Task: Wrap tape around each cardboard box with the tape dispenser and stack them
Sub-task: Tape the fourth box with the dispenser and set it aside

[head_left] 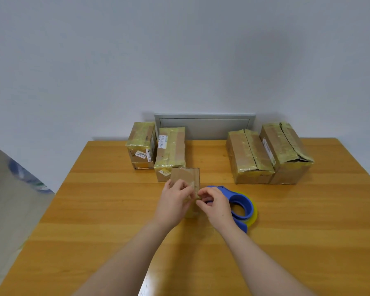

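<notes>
Two hands meet at the small brown cardboard box (186, 175) on the wooden table (115, 210), beside the blue tape dispenser (244, 205). The left hand (174, 202) curls round its side and the right hand (215, 206) pinches clear tape (198, 197). The box is probably light and stiff; grip its flat sides.

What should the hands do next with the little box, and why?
Probably smooth the loose tape flat onto the small box. The left hand and right hand both pinch at its near side, where clear tape looks crinkled, and the tape dispenser lies unheld on the table.
</notes>
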